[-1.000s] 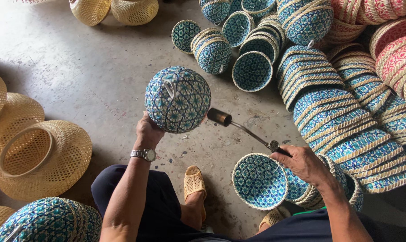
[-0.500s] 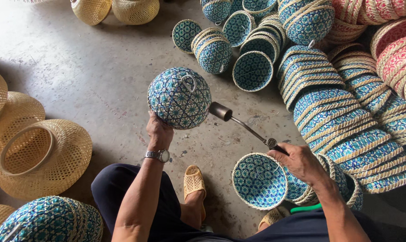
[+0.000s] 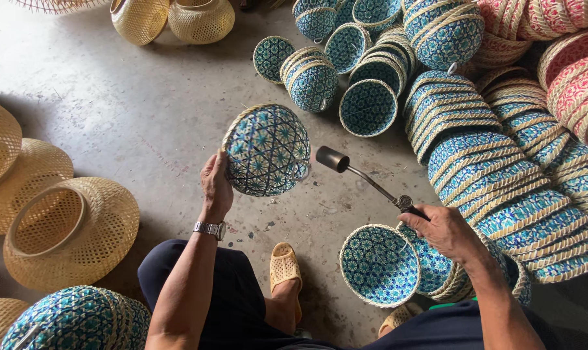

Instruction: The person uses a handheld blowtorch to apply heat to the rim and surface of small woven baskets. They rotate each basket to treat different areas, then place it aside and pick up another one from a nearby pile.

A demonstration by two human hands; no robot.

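My left hand (image 3: 216, 186) grips the rim of a round blue-and-white woven basket (image 3: 266, 150), held up over the concrete floor with its open side tilted toward the right. My right hand (image 3: 444, 228) is closed on the handle of a metal torch (image 3: 365, 178) with a long thin neck. The torch's dark cylindrical nozzle (image 3: 331, 159) points at the basket's right edge, a small gap away. A silver wristwatch (image 3: 209, 228) sits on my left wrist.
Rows of nested blue woven baskets (image 3: 495, 162) lie to the right, red ones (image 3: 566, 71) at the far right. Natural straw baskets (image 3: 67, 230) are piled left. A blue basket (image 3: 379, 264) rests open by my right knee. My sandalled foot (image 3: 285, 267) is below.
My left hand has turned the basket so its rim and open side now face the torch. The basket has shifted slightly right. The torch nozzle has stayed close beside it.
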